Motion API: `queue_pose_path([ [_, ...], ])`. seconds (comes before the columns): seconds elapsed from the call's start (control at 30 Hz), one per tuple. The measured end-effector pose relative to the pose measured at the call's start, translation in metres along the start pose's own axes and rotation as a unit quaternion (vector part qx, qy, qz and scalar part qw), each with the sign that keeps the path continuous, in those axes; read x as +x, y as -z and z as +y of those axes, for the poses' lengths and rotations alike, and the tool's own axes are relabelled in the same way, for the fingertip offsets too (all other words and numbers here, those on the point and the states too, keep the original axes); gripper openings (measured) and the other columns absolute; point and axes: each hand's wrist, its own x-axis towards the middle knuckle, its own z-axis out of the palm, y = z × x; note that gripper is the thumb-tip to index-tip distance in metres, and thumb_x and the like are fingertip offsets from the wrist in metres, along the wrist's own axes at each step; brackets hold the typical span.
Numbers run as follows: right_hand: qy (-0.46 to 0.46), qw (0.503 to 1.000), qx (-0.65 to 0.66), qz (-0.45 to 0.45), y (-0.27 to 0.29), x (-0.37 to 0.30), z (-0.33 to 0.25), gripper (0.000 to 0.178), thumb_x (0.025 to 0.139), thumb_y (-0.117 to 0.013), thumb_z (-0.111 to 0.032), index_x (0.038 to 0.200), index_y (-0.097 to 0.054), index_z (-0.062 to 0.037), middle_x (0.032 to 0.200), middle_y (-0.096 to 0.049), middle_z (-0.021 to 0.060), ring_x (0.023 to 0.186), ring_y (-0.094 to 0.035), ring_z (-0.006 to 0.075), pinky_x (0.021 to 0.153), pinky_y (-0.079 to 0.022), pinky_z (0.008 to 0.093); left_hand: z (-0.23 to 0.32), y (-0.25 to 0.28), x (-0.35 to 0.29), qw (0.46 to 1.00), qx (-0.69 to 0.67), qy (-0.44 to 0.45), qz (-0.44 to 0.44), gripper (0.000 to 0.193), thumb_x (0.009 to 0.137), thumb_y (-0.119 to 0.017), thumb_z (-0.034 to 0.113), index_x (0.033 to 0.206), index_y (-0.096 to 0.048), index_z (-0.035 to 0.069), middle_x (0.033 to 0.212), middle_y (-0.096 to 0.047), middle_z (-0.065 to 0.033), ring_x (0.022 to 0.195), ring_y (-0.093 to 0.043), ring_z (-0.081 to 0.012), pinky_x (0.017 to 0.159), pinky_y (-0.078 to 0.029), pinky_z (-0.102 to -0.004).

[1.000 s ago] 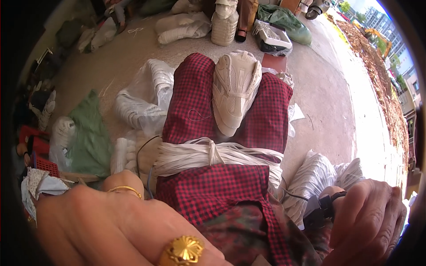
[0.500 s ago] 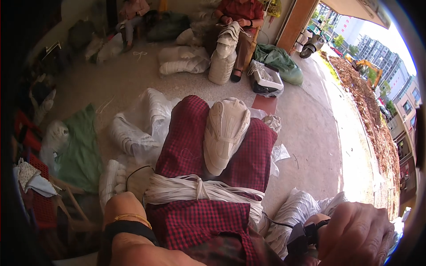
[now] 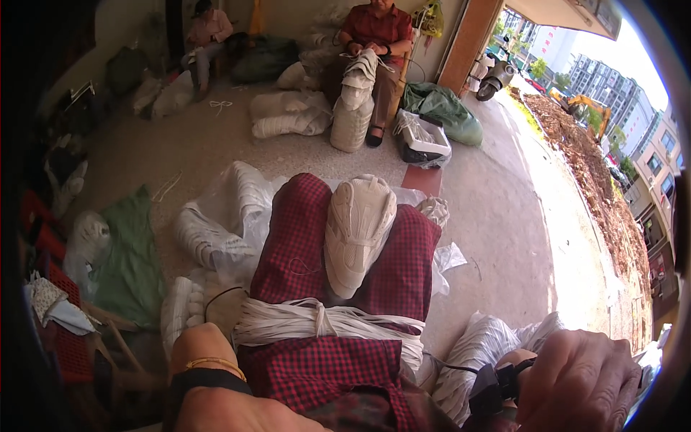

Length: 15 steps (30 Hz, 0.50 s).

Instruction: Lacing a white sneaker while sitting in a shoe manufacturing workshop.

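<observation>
I judge the shoe [image 3: 358, 234] light, soft-topped, grippy, best held by its sides; left hand [image 3: 241, 414], right hand [image 3: 579, 378]: can't tell whether they're holding anything.

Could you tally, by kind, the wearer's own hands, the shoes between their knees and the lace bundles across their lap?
Hands: 2 (left hand, right hand)
Beige shoe: 1
White lace bundle: 1
Total: 4

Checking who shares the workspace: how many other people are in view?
2: a person in red, seated top center, and a person in pink, farther back at upper left. Others may be hidden.
</observation>
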Motion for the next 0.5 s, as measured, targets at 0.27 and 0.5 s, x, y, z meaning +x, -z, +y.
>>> queue_pose_path([
  [0.27, -0.053, 0.991, -0.057, -0.108, 0.021, 0.014, -0.018, 0.018, 0.092, -0.069, -0.035, 0.095, -0.079, -0.0205, 0.077, -0.067, -0.0069, 0.072, -0.062, 0.0086, 0.07, -0.042, 0.0263, -0.009, 0.009, 0.006, 0.971, 0.199, -0.074, 0.109, 0.033, 0.09, -0.072, 0.005, 0.06, -0.062, -0.003, 0.041, -0.042, -0.0027, 0.029, -0.027, -0.0067, 0.03, -0.016, -0.0236],
  [0.5, -0.131, 0.984, -0.087, -0.079, 0.002, 0.013, -0.035, 0.009, 0.081, -0.075, -0.02, 0.09, -0.073, -0.0223, 0.078, -0.059, -0.0092, 0.075, -0.059, 0.0083, 0.069, -0.042, 0.026, -0.027, 0.042, 0.002, 0.941, -0.056, -0.283, -0.178, 0.038, 0.084, -0.063, -0.009, 0.051, -0.048, 0.003, 0.047, -0.051, -0.0048, 0.033, -0.036, -0.0053, 0.031, -0.031, -0.0181],
])
